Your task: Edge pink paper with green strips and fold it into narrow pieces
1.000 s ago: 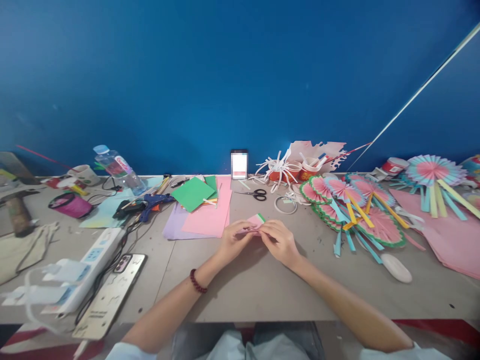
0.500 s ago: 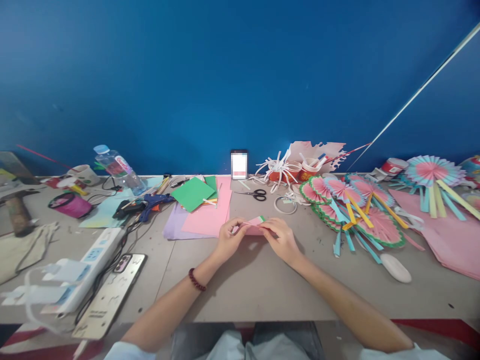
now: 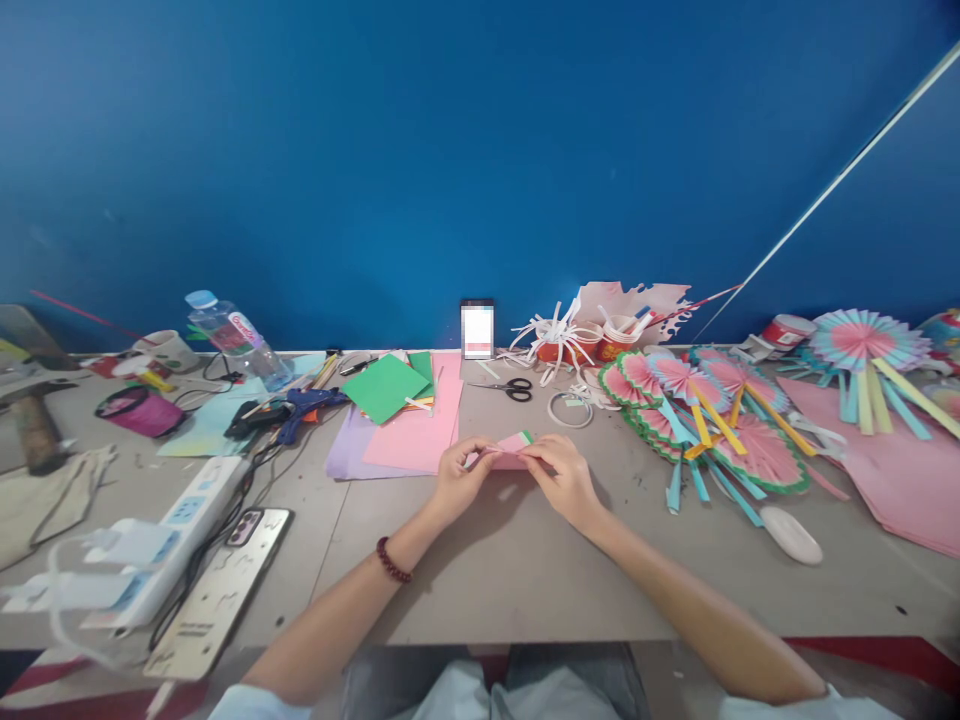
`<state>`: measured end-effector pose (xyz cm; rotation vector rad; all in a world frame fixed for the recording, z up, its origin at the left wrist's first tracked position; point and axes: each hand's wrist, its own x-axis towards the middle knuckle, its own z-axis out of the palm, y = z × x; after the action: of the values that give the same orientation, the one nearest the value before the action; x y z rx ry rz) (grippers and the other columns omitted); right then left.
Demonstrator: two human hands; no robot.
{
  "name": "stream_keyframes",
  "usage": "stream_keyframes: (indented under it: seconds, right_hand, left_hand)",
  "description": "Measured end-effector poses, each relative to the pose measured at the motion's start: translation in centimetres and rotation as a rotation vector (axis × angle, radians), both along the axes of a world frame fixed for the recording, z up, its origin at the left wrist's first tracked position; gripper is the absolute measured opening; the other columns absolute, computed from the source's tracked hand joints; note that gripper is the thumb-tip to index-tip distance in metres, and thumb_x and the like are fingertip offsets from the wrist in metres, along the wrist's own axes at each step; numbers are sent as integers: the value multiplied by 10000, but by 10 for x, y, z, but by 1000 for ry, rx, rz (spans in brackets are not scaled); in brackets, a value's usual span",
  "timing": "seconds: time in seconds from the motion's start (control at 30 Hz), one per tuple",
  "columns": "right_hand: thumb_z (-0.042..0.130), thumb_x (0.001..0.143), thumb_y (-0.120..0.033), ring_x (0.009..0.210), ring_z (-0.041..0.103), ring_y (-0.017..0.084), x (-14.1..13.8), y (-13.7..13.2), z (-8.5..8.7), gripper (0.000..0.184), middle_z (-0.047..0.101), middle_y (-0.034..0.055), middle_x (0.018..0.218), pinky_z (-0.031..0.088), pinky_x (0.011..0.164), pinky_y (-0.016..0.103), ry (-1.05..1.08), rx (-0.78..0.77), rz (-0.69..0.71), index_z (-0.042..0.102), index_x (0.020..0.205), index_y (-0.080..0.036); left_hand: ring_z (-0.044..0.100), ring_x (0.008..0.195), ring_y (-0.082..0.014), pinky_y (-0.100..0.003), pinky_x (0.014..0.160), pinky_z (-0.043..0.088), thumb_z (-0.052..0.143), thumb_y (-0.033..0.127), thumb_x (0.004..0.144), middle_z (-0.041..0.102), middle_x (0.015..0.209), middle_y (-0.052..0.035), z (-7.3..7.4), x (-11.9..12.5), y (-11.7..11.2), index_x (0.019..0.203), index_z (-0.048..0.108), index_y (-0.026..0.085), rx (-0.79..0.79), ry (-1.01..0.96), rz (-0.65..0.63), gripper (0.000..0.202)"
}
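Observation:
A small piece of pink paper (image 3: pixel 510 459) with a green edge is stretched between my two hands, just above the table. At its left end my left hand (image 3: pixel 463 472) pinches it between thumb and fingers. The opposite end sits in the pinch of my right hand (image 3: pixel 561 474). The paper looks partly folded, though my fingers cover both its ends. Beyond my hands lie black-handled scissors (image 3: pixel 516 388) and a roll of tape (image 3: pixel 570 409). Sheets of pink paper (image 3: pixel 414 436) and green paper (image 3: pixel 385 388) rest to the left of them.
Pleated paper fans (image 3: pixel 757 450) crowd the right side, with a white oval object (image 3: pixel 791 535) before them. Leftward are a power strip (image 3: pixel 184 530), a phone (image 3: pixel 221 590), a glue gun (image 3: pixel 300 408) and a water bottle (image 3: pixel 241 340). A lit phone (image 3: pixel 478 330) leans against the blue wall.
Hardly anything differs. Both hands keep their pinch on the pink paper, and its green-edged corner has shifted very slightly.

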<state>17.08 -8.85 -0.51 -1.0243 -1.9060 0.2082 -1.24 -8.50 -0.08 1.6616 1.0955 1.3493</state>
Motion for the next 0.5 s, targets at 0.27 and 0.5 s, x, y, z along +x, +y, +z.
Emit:
stream_keyframes:
  seconds: [0.27, 0.5]
  right_hand:
    - [493, 899, -179, 783, 619, 183, 1, -2, 1, 211, 719, 40, 768, 448, 753, 352, -158, 178, 37, 696, 860, -223]
    - [548, 902, -238, 795, 628, 184, 3, 1, 0, 143, 731, 25, 825, 449, 758, 348, -137, 170, 30, 690, 919, -239]
  left_hand:
    - [619, 748, -157, -281, 698, 510, 633, 257, 807, 677, 793, -43, 5, -4, 0, 814, 660, 184, 176, 144, -109, 78]
    - [628, 698, -165, -290, 670, 508, 631, 289, 831, 689, 747, -45, 3, -5, 1, 779, 721, 186, 214, 115, -103, 146]
